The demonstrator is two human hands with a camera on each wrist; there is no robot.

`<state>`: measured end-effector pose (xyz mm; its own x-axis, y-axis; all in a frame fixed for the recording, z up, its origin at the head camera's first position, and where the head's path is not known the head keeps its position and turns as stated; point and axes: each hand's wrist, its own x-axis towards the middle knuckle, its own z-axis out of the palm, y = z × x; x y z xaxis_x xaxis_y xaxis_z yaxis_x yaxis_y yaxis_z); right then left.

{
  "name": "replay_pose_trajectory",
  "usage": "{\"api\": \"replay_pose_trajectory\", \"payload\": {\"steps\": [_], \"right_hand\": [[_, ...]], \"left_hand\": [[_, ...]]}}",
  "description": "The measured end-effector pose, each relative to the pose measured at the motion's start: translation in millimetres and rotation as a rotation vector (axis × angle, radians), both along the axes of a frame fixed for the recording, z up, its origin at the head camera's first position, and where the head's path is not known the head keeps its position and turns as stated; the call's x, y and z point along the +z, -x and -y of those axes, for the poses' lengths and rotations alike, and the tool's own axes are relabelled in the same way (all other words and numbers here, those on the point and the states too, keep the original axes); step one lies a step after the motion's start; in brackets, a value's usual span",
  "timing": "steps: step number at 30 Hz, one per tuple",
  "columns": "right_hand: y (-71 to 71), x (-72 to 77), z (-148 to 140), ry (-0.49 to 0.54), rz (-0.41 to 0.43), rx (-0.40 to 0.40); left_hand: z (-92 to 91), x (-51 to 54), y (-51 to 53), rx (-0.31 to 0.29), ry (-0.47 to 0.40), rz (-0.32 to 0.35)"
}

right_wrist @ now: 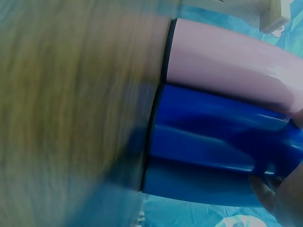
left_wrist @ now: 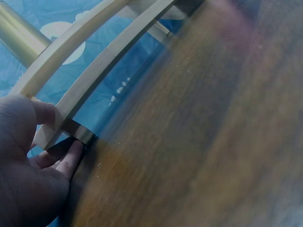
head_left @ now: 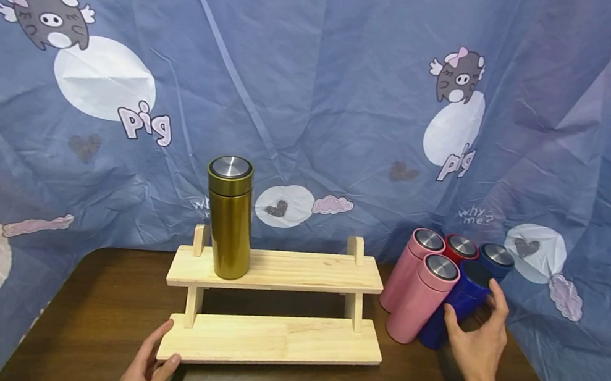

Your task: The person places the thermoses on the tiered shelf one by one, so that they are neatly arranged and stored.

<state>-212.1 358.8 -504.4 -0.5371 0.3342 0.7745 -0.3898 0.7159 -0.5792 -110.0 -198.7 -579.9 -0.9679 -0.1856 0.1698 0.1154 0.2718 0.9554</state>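
Note:
A two-tier wooden rack (head_left: 278, 340) stands on the table, and my left hand (head_left: 147, 363) grips the left end of its lower shelf. The left wrist view shows the thumb on the board (left_wrist: 102, 71) and other fingers beneath it. A gold thermos (head_left: 231, 226) stands upright on the upper shelf, toward the left. On the right, my right hand (head_left: 479, 345) holds a dark-blue thermos (head_left: 465, 294), thumb on its left side and fingers on its right. In the right wrist view the blue thermos (right_wrist: 208, 127) has its base at the tabletop.
Crowded around the held thermos are two pink thermoses (head_left: 419, 302), a red one (head_left: 461, 247) and another blue one (head_left: 498, 257). They stand right of the rack on the brown table (head_left: 103, 306). A blue printed cloth (head_left: 316, 92) hangs behind.

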Motion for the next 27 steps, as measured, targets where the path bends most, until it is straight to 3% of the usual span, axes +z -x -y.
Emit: {"api": "replay_pose_trajectory", "payload": {"steps": [10, 15, 27], "right_hand": [[-6.3, 14.7, -3.9, -0.02, 0.009, -0.031], [-10.5, 25.4, -2.6, -0.006, -0.055, -0.046], [-30.6, 64.0, 0.5, -0.07, -0.152, 0.023]], "left_hand": [[3.3, 0.2, 0.4, -0.008, -0.007, 0.056], [2.5, 4.6, -0.2, -0.008, -0.009, 0.083], [2.5, 8.8, -0.3, -0.002, -0.012, 0.132]]}}
